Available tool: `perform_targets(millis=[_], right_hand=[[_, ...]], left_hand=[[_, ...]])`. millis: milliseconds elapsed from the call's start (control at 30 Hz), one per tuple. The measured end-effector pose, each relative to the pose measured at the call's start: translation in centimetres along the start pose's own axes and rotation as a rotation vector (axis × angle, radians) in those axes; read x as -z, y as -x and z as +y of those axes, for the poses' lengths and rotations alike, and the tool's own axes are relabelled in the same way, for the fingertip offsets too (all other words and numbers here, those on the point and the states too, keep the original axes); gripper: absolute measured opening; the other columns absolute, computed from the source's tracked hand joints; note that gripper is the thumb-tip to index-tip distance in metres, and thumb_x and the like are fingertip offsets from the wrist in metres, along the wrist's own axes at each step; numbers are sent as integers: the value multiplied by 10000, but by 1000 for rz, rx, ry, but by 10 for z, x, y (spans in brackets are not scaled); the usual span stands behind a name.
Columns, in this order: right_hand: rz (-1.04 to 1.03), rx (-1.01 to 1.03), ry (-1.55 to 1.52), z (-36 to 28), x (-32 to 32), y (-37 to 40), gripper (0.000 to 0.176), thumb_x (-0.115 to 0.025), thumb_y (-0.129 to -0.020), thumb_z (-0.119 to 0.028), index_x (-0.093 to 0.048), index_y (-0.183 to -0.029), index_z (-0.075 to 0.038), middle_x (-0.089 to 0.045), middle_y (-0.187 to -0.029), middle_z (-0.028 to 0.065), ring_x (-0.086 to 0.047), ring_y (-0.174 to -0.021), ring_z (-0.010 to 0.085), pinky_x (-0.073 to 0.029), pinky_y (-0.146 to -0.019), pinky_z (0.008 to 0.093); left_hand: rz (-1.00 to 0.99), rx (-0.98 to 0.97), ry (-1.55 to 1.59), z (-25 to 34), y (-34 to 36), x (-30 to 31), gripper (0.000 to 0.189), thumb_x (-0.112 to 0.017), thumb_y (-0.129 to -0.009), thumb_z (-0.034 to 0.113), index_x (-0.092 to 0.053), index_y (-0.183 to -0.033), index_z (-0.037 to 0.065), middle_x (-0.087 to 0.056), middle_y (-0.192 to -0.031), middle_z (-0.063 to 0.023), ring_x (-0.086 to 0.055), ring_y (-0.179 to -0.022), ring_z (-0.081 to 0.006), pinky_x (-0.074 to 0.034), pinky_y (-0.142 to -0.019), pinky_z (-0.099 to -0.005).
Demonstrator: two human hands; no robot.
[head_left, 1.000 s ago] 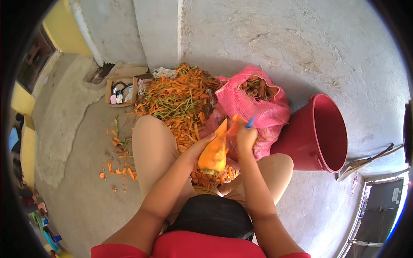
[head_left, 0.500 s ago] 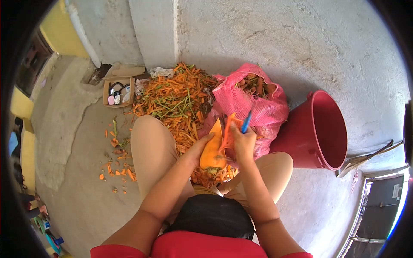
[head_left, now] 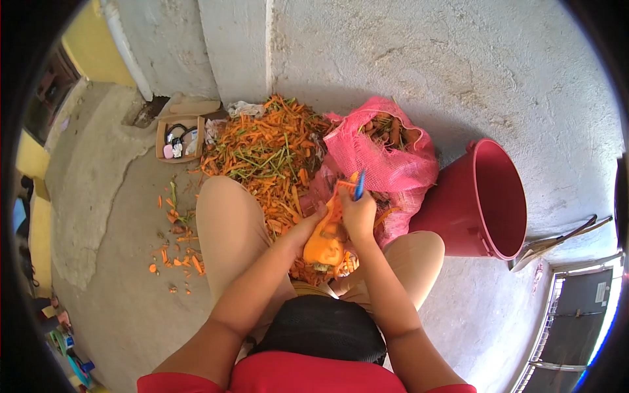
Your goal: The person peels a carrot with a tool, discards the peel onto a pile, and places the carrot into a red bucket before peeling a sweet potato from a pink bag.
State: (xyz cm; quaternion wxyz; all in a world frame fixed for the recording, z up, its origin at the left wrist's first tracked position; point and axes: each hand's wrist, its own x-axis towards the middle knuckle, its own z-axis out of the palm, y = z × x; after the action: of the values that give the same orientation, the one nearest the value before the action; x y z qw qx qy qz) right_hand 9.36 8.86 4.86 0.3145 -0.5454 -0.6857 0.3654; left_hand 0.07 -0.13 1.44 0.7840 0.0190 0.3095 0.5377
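Observation:
A thick carrot [head_left: 320,247] with a bright orange, peeled-looking surface is held between my knees, its stem end toward me. My left hand [head_left: 308,229] is closed around its left side. My right hand [head_left: 359,215] grips a peeler [head_left: 360,185] whose blue handle sticks up past the fingers; its working end is largely hidden against the carrot. Below and beyond both hands spreads a large heap of carrot peelings [head_left: 262,141] mixed with green stalks.
A pink mesh sack [head_left: 357,147] with unpeeled carrots [head_left: 390,128] stands against the wall. Right of it, a red bucket [head_left: 452,203] lies tilted. A small cardboard box [head_left: 161,149] with odds and ends sits at the left, and loose scraps [head_left: 196,264] lie on the concrete floor.
My right hand has moved slightly left and down, closer over the carrot. The carrot has turned a little, and its tip is now covered by the hands.

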Motion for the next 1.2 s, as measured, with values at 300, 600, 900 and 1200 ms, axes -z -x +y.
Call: perform_targets(millis=[300,600,900,1200], right_hand=[[474,-174,-322,51,37,-76,303,-593,-755,-236,-469,-584,-18,-423,-479,4,-366,-439,85,-296,-401,273],[90,-126,-472,20,18,-4,236,-569,-783,-199,-466,-635,-47,-370,-511,-53,-310,-448,40,-262,-402,223],[186,-247,-685,10,34,-21,211,-555,-795,-190,-488,-664,-39,-422,-525,-43,-356,-442,43,-287,-394,222],[-57,13,-206,-30,21,24,200,-550,-791,-167,-519,-726,20,-442,-533,10,-384,-464,70,-330,-424,245]], left_hand=[[80,56,-75,0,7,-14,435,-482,-798,415,-474,-1031,48,-554,-887,-80,-553,-773,-177,-458,-687,-301],[469,-365,-552,14,0,-8,472,-484,-803,366,-421,-1096,1,-532,-1000,-104,-535,-856,-208,-410,-770,-305],[-39,-4,64,12,0,2,420,-470,-809,396,-457,-1045,49,-539,-930,-84,-551,-805,-194,-460,-721,-316],[-68,-54,242,5,3,-17,379,-394,-851,366,-471,-1064,62,-570,-908,-94,-576,-766,-209,-484,-670,-333]])
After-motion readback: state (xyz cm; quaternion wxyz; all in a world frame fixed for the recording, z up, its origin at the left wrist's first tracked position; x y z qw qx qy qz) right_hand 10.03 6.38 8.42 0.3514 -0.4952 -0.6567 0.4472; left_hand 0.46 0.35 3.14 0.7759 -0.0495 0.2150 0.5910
